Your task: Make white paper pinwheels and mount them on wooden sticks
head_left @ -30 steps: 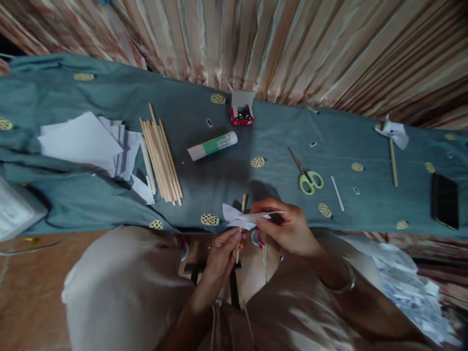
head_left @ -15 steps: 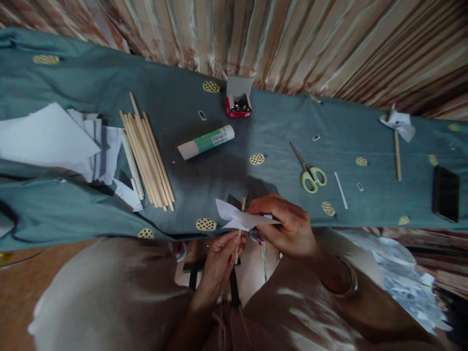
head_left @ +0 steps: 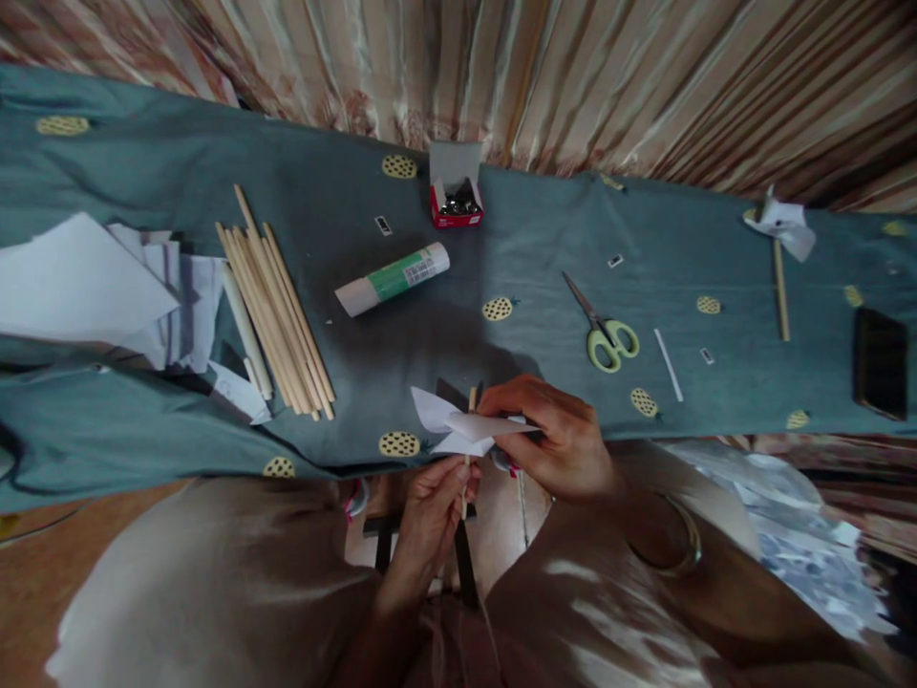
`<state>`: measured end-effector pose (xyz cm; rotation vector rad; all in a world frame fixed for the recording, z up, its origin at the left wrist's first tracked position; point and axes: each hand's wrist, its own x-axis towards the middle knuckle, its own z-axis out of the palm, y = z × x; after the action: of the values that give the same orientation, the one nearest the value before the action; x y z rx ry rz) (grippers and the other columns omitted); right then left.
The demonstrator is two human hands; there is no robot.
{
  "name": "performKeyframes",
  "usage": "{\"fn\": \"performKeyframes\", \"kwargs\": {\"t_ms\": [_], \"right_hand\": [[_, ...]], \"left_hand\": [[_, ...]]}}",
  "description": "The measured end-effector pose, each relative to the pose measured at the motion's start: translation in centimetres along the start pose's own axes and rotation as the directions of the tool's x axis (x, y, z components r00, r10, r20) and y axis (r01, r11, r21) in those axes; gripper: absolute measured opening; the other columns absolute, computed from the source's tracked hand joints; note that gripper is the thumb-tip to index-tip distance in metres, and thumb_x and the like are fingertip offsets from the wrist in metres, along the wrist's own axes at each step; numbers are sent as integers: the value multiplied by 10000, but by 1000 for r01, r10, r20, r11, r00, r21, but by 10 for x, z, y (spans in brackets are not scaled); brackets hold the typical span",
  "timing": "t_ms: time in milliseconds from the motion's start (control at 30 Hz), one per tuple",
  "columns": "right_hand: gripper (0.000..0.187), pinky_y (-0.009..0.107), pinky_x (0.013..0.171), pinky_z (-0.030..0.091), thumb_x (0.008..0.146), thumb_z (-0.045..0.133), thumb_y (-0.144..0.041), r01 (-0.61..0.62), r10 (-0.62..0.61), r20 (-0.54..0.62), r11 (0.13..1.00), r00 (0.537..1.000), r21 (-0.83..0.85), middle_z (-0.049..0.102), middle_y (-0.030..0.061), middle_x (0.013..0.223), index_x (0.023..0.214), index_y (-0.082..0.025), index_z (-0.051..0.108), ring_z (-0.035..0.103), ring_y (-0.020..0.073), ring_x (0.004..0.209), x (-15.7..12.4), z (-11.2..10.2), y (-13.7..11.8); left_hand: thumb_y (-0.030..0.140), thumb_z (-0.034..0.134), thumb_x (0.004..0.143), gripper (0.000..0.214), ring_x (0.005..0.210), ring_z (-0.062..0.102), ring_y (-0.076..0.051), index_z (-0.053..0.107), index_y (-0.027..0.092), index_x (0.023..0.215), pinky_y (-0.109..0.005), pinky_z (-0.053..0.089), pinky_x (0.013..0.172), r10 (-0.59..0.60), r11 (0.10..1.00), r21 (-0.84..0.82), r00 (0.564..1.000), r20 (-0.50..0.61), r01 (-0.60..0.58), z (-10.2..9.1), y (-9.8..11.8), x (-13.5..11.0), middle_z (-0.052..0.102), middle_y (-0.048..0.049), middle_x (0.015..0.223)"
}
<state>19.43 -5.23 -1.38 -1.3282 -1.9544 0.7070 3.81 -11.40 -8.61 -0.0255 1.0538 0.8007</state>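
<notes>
Close to the cloth's front edge, a white paper pinwheel [head_left: 469, 429] lies against a thin wooden stick [head_left: 467, 485]. My left hand [head_left: 432, 506] pinches the stick just below the paper. From the right, my right hand [head_left: 555, 435] has its fingers closed on the pinwheel's paper blades; its fingertips are partly hidden behind them. The stick's upper end pokes out above the paper. Beyond my hands lie green-handled scissors [head_left: 607, 336] and a green and white glue stick [head_left: 394, 279]. An open red box [head_left: 457, 204] of small shiny metal pins stands at the back.
Several wooden sticks [head_left: 276, 315] lie left, beside stacked white paper sheets [head_left: 78, 282]. A finished-looking pinwheel [head_left: 782, 229] and a dark phone [head_left: 881, 363] lie right. A white paper strip [head_left: 669, 365] is near the scissors. Below right is a clear bag with paper scraps [head_left: 809, 545].
The view has shifted slightly, so most things on the cloth sit a little further left. Both hands keep nearly the same hold on the stick and the paper pinwheel.
</notes>
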Motion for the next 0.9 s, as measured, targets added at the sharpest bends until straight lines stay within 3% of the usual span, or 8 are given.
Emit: {"fn": "performKeyframes", "kwargs": {"t_ms": [367,533,700,900], "right_hand": [[192,279,772,561,861,581,-87,-25,25,1,999,1000,20,739,23,888,960,-228,665,694,152,828,1,0,0],[134,261,751,548,861,604,-137,-135,136,-2,985,991,103,738,9,863,914,-229,686,688,137,788,1,1,-1],[50,252,683,530,828,682,-231,-394,397,37,887,917,242,729,-6,824,866,-224,715,667,128,725,4,4,-2],[114,239,615,500,748,755,-311,-473,481,126,722,868,504,699,-18,750,803,-218,717,621,118,674,15,11,11]], "left_hand": [[387,928,526,337,539,549,-65,786,162,733,-174,448,559,22,999,26,999,39,-23,-4,-3,1,713,-42,658],[396,936,511,342,544,549,-62,793,172,726,-170,447,574,34,999,31,999,37,-35,-2,-2,0,712,-36,649],[372,931,518,335,527,542,-61,794,169,746,-174,440,549,28,999,39,999,22,-29,-2,-1,-1,718,-37,662],[334,935,509,368,522,565,-68,788,149,792,-176,446,525,-4,1000,11,999,32,3,2,3,-5,724,-40,673]]}}
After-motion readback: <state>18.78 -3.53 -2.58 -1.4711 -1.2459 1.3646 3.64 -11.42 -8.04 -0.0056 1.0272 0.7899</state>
